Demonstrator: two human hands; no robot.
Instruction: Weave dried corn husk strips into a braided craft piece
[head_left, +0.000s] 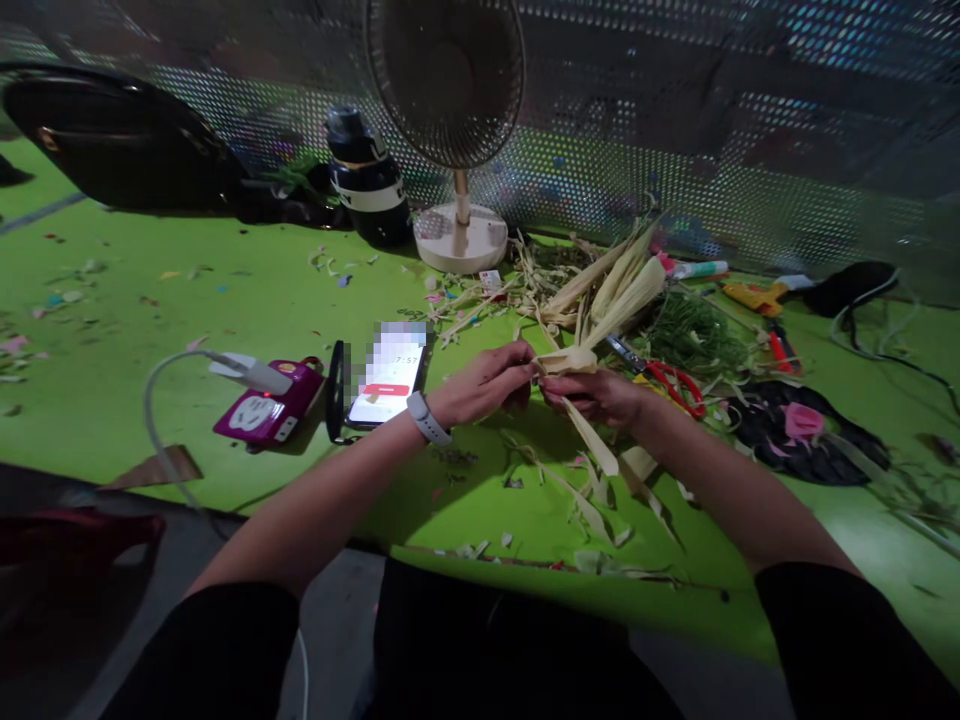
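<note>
Over the green table, my left hand [491, 382] has its fingers closed on the left end of a pale corn husk piece [570, 360]. My right hand [596, 393] is wrapped round the same husk from the right, and the two hands nearly touch. One strip hangs down below my right hand. Behind the hands lies a bundle of dry husks [619, 285]. Scissors with red handles [675, 388] lie just beyond my right wrist. Loose husk strips [581, 505] are scattered on the table in front of my hands.
A fan [461, 240], a dark bottle [371, 190] and a black bag [120, 145] stand at the back. Left of my hands are a lit phone [386, 375] and a purple power socket [277, 405]. Rightward lie green strands [694, 330], a yellow glue gun [754, 297] and a black item [810, 430].
</note>
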